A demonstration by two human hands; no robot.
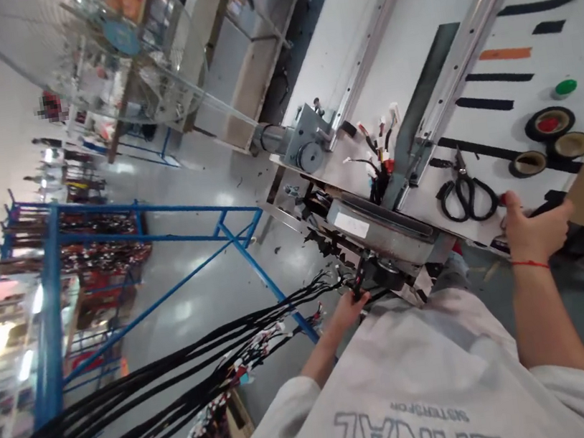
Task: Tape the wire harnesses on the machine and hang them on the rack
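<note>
White printed shirt foremost; our left hand grips a dark piece; our right hand curls beside black-handled scissors, its hold we cannot tell.

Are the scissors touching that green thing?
Apart. The head view shows white tabletop between the scissors and the green thing.

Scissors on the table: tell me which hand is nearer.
Right. The right hand is close beside the scissors; the left hand is farther off, near the black cables.
</note>
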